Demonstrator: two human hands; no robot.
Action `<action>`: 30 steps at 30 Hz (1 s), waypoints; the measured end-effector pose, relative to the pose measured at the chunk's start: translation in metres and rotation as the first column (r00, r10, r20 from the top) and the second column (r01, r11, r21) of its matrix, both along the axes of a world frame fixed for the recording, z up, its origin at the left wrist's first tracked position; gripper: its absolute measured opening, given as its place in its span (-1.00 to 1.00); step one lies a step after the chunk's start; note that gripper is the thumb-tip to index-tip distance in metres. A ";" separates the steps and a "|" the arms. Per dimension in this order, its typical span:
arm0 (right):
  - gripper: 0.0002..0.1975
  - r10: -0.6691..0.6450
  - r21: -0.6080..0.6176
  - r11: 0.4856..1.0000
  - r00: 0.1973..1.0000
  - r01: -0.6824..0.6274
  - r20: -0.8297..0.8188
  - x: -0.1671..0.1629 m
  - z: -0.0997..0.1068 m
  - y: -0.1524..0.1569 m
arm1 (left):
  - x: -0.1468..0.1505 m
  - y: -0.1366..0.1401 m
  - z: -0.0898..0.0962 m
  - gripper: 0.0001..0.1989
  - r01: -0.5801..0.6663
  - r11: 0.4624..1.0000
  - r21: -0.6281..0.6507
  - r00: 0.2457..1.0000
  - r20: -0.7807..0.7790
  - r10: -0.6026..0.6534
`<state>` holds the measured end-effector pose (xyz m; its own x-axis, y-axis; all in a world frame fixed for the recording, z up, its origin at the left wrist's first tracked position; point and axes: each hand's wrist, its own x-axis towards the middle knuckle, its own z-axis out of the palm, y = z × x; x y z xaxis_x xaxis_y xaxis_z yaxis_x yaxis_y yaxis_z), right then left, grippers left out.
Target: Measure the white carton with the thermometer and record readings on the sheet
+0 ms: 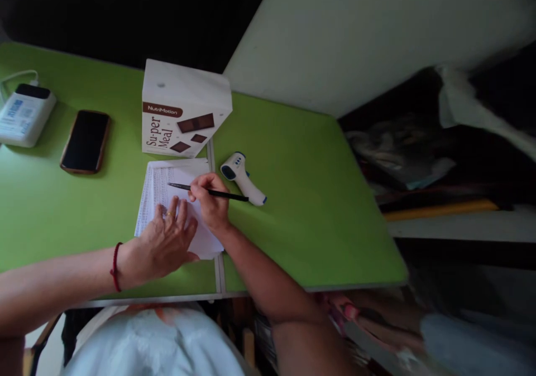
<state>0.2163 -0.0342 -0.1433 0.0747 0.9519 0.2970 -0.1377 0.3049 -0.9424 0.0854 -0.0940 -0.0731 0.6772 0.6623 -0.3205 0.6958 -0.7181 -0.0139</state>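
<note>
My right hand (211, 200) is closed around a slim black pen (228, 196), whose tip points left over the paper. Beneath both hands lie stacked sheets of white paper (205, 239), with columns of small handwriting down the left part. Flat on the lower part of the paper rests my left hand (170, 239), fingers stretched out, a ring on one finger and a red cord at the wrist. Just right of the pen hand is a white and blue infrared thermometer (247, 183), lying on its side.
A white "Su-per Meal" box (184, 111) stands behind the paper on the green table (310, 208). Farther left are a dark phone (86, 141) and a white power bank (27, 114) with a cable. A pale wall (343, 35) rises behind; cluttered shelves lie to the right.
</note>
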 end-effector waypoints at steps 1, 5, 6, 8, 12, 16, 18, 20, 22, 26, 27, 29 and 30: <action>-0.85 0.041 -0.035 0.999 0.999 -0.041 0.014 0.000 -0.001 -0.001 | 0.001 0.001 0.002 -0.23 -0.027 1.000 0.006 0.999 -0.023 0.027; -0.75 0.055 -0.127 0.991 0.988 -0.037 0.142 -0.003 -0.001 0.000 | 0.004 0.007 0.007 -0.09 -0.107 0.994 -0.004 0.990 -0.094 0.106; -0.78 0.018 -0.108 0.994 0.985 0.001 0.171 -0.004 -0.001 0.001 | 0.004 0.008 0.008 -0.07 -0.113 0.993 -0.016 0.989 -0.100 0.111; -0.83 -0.047 -0.037 0.998 0.975 0.057 0.217 -0.005 -0.002 0.003 | 0.004 0.009 0.007 -0.05 -0.115 0.993 -0.038 0.988 -0.108 0.110; -0.85 -0.074 0.052 0.997 0.941 0.060 0.331 -0.002 -0.008 0.004 | 0.004 0.007 0.002 0.00 -0.101 0.994 -0.038 0.987 -0.129 0.096; -0.76 -0.070 0.070 0.997 0.897 0.043 0.437 0.000 -0.012 0.004 | 0.005 0.005 -0.003 0.04 -0.093 0.995 -0.024 0.988 -0.123 0.089; -0.75 -0.049 0.068 0.997 0.888 0.020 0.458 0.000 -0.012 0.003 | 0.005 0.004 -0.004 0.05 -0.096 0.994 -0.044 0.988 -0.126 0.090; -0.74 -0.040 0.052 0.998 0.877 0.017 0.479 0.000 -0.011 0.002 | 0.006 0.004 -0.003 0.04 -0.097 0.994 -0.055 0.988 -0.130 0.089; -0.72 -0.037 0.030 0.999 0.865 0.025 0.500 0.000 -0.011 0.002 | 0.007 0.004 -0.002 0.04 -0.097 0.994 -0.052 0.988 -0.125 0.090; -0.72 -0.043 0.039 0.999 0.861 0.027 0.507 0.000 -0.012 0.002 | 0.008 0.004 -0.001 0.03 -0.101 0.993 -0.054 0.989 -0.111 0.095; -0.73 -0.045 0.046 0.999 0.861 0.025 0.507 0.000 -0.012 0.002 | 0.008 0.004 -0.001 0.03 -0.104 0.993 -0.058 0.989 -0.107 0.097; -0.73 -0.039 0.046 0.999 0.858 0.018 0.512 0.001 -0.012 0.002 | 0.008 0.004 -0.001 0.02 -0.112 0.992 -0.066 0.990 -0.098 0.105; -0.73 -0.032 0.038 0.999 0.856 0.014 0.516 0.001 -0.012 0.002 | 0.008 0.004 -0.001 0.02 -0.115 0.991 -0.069 0.990 -0.093 0.109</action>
<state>0.2170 -0.0325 -0.1557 -0.0761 0.9413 0.3290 0.3730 0.3328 -0.8661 0.0936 -0.0902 -0.0743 0.5670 0.7047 -0.4264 0.7701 -0.6372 -0.0290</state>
